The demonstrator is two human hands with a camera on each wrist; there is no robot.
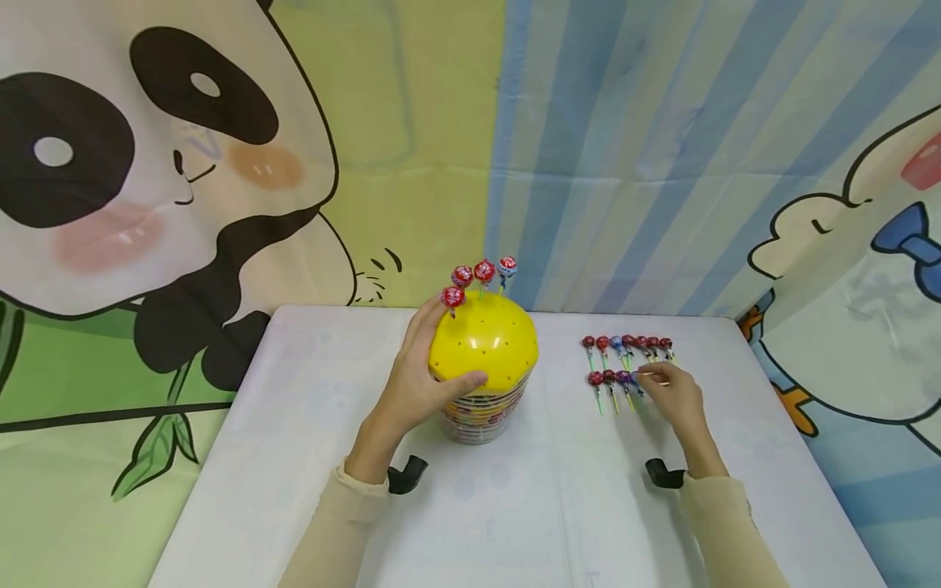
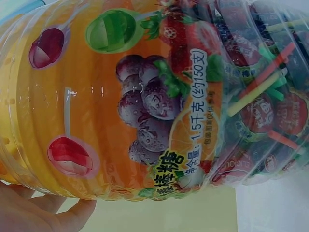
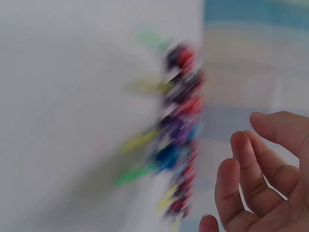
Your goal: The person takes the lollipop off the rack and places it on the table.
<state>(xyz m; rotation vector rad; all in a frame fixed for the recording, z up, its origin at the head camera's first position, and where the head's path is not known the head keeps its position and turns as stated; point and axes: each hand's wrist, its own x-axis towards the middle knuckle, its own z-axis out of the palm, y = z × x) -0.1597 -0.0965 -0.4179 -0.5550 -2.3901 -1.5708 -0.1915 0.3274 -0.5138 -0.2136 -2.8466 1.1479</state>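
A clear tub (image 1: 481, 416) packed with wrapped lollipops stands mid-table under a yellow domed lid (image 1: 488, 343) dotted with holes. Several lollipops (image 1: 483, 271) stand upright in the top of the lid. My left hand (image 1: 430, 376) grips the dome's left side, thumb across its front; in the left wrist view the fingers (image 2: 43, 212) lie under the tub's orange fruit label (image 2: 154, 111). To the right, two rows of loose lollipops (image 1: 625, 359) lie on the table. My right hand (image 1: 665, 390) hovers at the near row's right end, its fingers (image 3: 260, 179) loosely curved and empty beside the blurred lollipops (image 3: 178, 130).
The white table (image 1: 559, 506) meets a panda-print cloth wall (image 1: 147, 204) on the left and back, and a blue-striped cloth (image 1: 647, 163) on the right. Black wrist mounts (image 1: 406, 475) sit at both sleeves.
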